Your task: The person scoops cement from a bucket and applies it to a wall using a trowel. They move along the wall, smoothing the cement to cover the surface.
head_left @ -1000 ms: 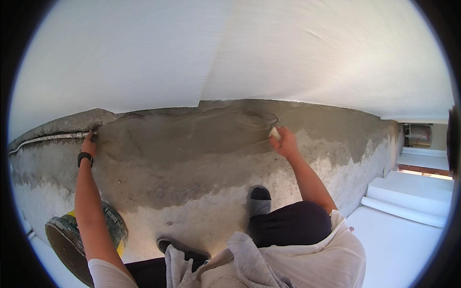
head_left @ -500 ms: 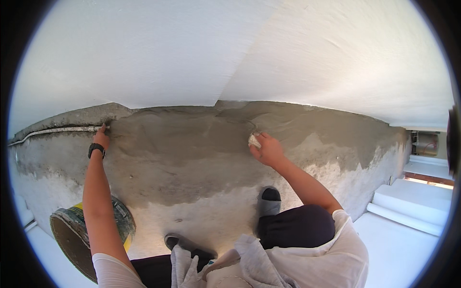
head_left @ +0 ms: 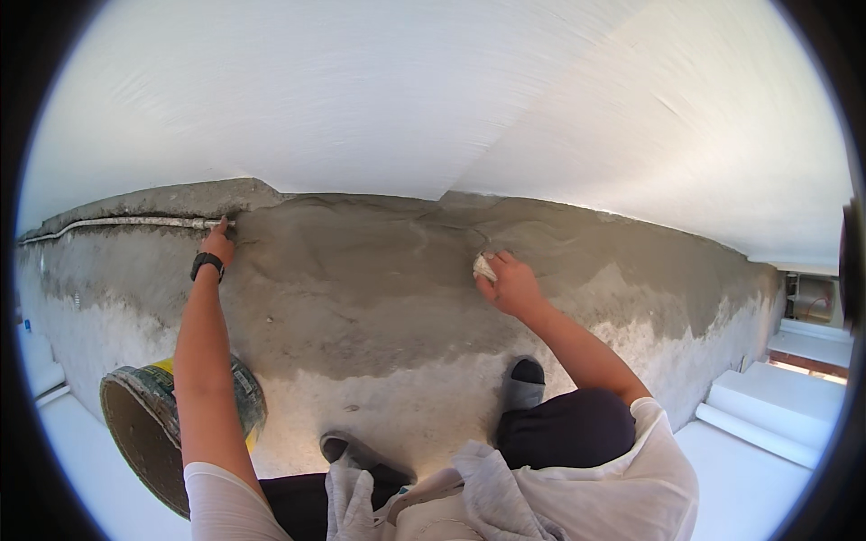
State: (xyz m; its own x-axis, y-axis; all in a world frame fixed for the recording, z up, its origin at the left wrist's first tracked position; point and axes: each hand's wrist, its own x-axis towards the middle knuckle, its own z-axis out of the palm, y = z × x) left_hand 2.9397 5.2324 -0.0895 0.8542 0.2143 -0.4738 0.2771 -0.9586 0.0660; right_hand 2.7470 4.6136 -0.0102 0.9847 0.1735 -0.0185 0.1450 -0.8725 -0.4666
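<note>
My left hand, with a black watch above it on the wrist, reaches forward to a thin pale pipe. Its index finger is stretched out and touches the pipe's right end; the other fingers are partly hidden. My right hand is closed around a whitish, rounded handle-like piece low over the wet grey mortar. A thin dark curved line runs from that piece into the mortar; whether it is part of a tool I cannot tell.
A white wall with a step in its foot borders the mortar's far side. A mortar-stained bucket lies tilted beside my left arm. My sandalled feet are on the pale, dry near strip. White ledges stand at right.
The whole view has shifted, so the wall corner, pipe and bucket appear farther right. My left finger stays at the pipe's end, and my right hand keeps its grip on the whitish piece.
</note>
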